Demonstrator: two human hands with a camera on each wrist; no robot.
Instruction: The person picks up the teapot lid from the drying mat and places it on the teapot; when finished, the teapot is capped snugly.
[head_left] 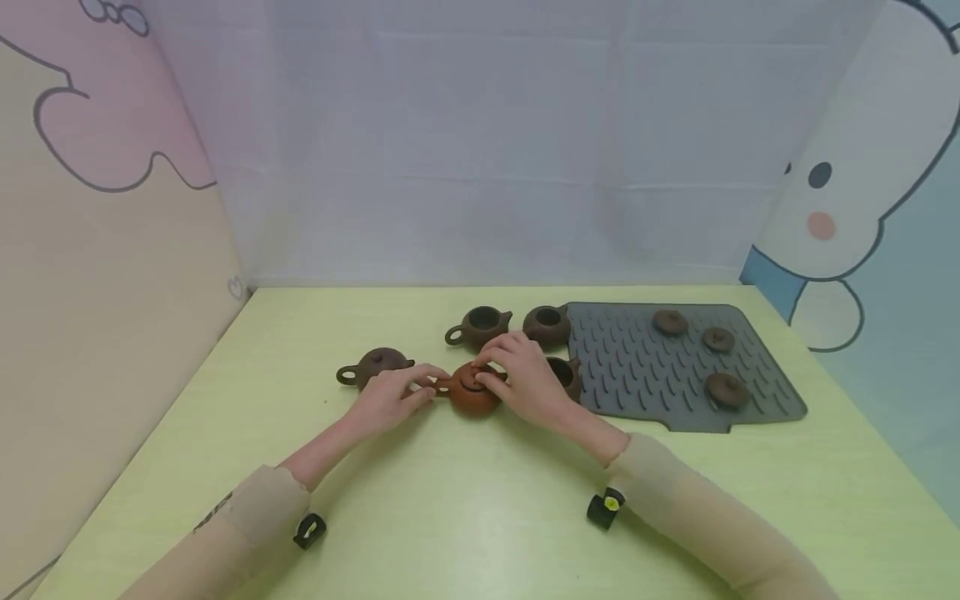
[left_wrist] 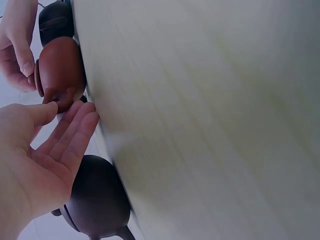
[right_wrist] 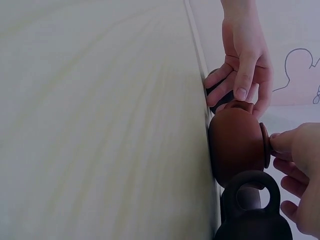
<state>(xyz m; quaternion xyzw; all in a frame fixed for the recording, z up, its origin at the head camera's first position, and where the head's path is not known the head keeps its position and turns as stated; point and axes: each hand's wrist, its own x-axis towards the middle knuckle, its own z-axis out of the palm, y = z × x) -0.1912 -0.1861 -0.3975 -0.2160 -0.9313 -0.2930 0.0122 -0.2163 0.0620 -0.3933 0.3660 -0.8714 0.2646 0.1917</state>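
Observation:
A reddish-brown teapot stands upright on the table between the two hands. My left hand pinches its handle between thumb and fingers. From above, my right hand holds the knob of the matching lid. The lid sits over the pot's mouth, with a dark crescent along its edge in the head view. Just behind the left hand stands a dark brown teapot with its lid on. To the right, partly covered by the right hand, is a lidless dark pot.
Two more lidless dark teapots, one with its handle to the left and one beside the mat, stand farther back. A grey ridged mat at right bears three dark lids. A white curtain hangs behind the table.

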